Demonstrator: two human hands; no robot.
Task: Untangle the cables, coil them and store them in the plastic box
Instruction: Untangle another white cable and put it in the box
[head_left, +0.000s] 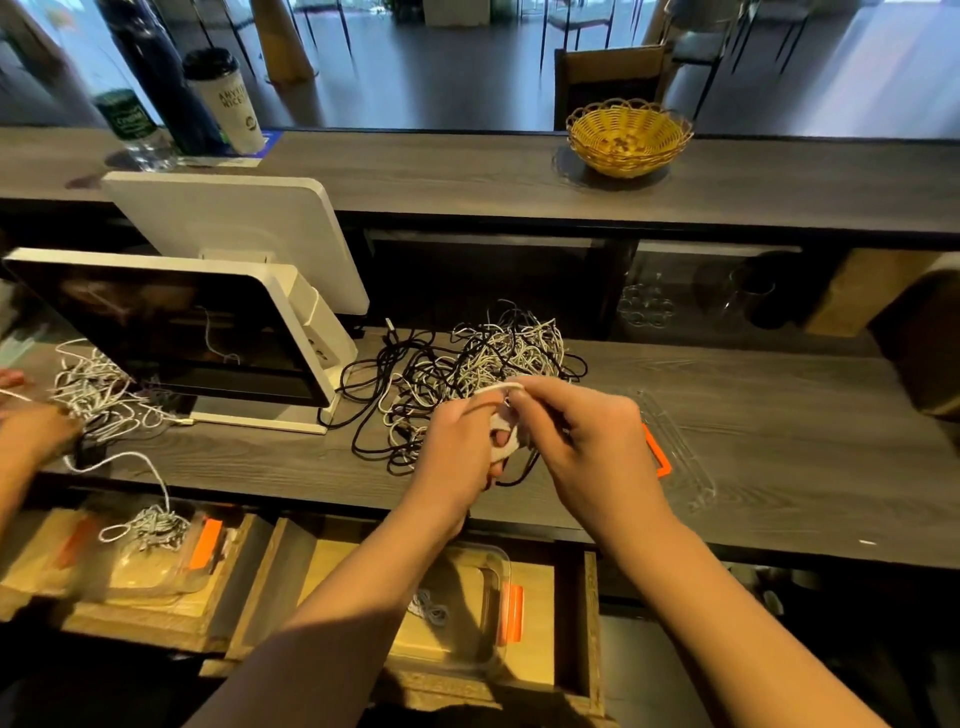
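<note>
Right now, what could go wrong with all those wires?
The white cable that both hands are coiling, left hand and right hand, may still be snagged in the tangle, so pulling could tighten knots or drag the pile. Loose black loops lie by the monitor stand and could catch on it.

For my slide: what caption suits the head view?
Both hands coil a white cable beside tangled black-and-white cables.

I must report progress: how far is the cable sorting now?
Done: one small coil lies in the plastic box in the open drawer. In hand: the left hand and right hand wind a white cable. Left: the big tangled pile on the counter.
</note>
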